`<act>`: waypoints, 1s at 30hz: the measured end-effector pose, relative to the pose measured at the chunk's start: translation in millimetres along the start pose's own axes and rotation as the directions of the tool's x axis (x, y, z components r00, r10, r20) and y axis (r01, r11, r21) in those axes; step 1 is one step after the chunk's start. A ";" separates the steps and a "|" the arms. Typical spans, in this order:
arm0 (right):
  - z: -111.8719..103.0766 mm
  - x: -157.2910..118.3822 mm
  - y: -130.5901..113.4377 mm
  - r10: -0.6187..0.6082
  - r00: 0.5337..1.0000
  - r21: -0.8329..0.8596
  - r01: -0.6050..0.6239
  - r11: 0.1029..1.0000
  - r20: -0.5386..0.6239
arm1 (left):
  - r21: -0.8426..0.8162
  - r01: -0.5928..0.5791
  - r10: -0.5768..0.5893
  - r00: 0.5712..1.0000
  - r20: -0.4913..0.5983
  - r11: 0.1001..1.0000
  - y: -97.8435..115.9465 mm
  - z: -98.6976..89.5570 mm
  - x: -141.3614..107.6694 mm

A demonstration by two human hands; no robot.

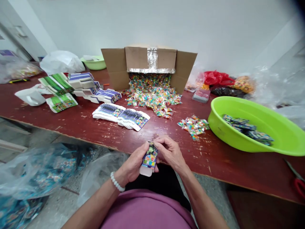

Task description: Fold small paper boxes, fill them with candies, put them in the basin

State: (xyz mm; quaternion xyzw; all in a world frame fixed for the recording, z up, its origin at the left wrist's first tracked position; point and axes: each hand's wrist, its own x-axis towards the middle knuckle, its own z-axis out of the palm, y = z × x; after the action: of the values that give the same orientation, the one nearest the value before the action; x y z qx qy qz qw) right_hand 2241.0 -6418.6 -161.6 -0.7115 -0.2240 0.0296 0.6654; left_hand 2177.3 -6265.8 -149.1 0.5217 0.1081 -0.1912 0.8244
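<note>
My left hand [136, 161], with a beaded bracelet at its wrist, grips a small dark printed cardboard box [150, 156] over my lap at the table's front edge. The box has a colourful cartoon print, and a white flap sticks out at its lower end. My right hand [170, 152] is closed at the box's upper right edge, thumb and fingers pinching near the top; the fingers behind are partly hidden. Beyond my hands lie overlapping flat box blanks [121, 115]. Small wrapped candies [152, 98] spill from a cardboard carton [114, 68], and a smaller candy pile [194, 126] sits to the right.
A green basin [216, 133] at the right holds several dark printed boxes [247, 128]. Red-handled scissors [297, 184] lie by the right edge. Bundled blanks [82, 81] and a white cup-like container [30, 97] stand at the left. Plastic bags [54, 175] fill the floor below left.
</note>
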 end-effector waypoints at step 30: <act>-74.1 9.3 40.1 -0.157 0.962 -0.655 -0.028 0.755 -0.223 | 0.002 -0.119 0.118 0.989 -0.092 0.993 5.5 -11.0 30.9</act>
State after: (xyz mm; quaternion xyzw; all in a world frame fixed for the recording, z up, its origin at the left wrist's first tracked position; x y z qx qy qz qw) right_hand 2285.7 -6485.0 -189.3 -0.8875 -0.1541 -0.1685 0.4002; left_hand 2207.8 -6260.1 -160.9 0.5341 0.1151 -0.1174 0.8293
